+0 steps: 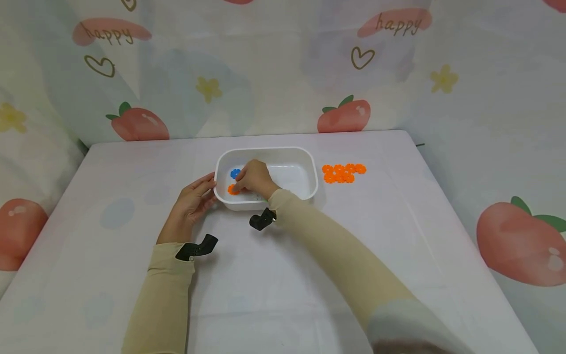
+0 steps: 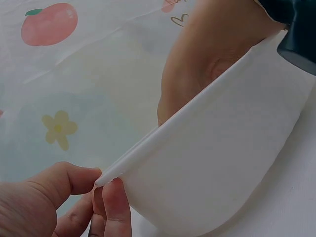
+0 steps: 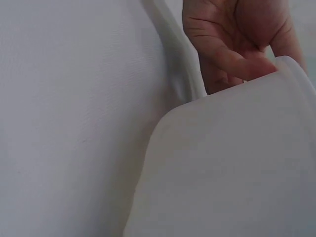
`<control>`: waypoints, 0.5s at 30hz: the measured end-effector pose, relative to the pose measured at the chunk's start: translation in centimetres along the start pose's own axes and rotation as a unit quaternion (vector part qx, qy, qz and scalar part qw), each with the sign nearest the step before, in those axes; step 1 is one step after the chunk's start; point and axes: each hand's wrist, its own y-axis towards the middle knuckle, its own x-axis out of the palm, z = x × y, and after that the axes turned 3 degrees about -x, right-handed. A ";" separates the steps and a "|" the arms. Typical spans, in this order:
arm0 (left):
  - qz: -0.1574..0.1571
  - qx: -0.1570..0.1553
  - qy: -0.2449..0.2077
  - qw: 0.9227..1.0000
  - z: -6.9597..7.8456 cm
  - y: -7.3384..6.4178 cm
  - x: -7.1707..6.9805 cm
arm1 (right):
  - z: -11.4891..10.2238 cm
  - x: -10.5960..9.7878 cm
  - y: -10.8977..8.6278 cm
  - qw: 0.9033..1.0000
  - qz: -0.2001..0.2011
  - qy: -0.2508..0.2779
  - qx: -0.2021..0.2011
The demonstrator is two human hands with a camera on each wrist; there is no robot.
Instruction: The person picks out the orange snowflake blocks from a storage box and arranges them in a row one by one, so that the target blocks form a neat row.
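A white rectangular plastic tub (image 1: 289,203) stands on the table. My left hand (image 1: 193,200) pinches its left rim between thumb and fingers, plain in the left wrist view, where the tub wall (image 2: 212,143) slants across. My right hand (image 1: 256,178) reaches over the front rim into the tub, its fingertips pinching an orange flower-shaped plastic piece (image 1: 231,190) at the left end. A blue flower-shaped piece (image 1: 235,173) lies just behind it, partly covered by the fingers. The right wrist view shows mostly the tub's outer wall (image 3: 232,153), which hides the right fingertips.
Several orange flower-shaped pieces (image 1: 339,169) lie in a cluster on the table, right of the tub. A white cloth (image 1: 265,275) covers the table. Behind it hangs a printed backdrop (image 1: 274,78) with peaches, hearts and flowers.
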 end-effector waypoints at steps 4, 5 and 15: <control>0.000 -0.001 0.000 1.000 0.1 0.0 0.0 | -0.3 0.3 -0.3 1.000 0.016 -0.005 -0.012; -0.001 -0.001 0.000 1.000 0.1 0.0 0.1 | -0.3 0.3 -0.3 1.000 0.020 -0.007 -0.016; -0.001 -0.004 -0.005 1.000 0.0 0.1 0.1 | -0.2 0.5 -0.6 0.999 0.038 -0.004 -0.025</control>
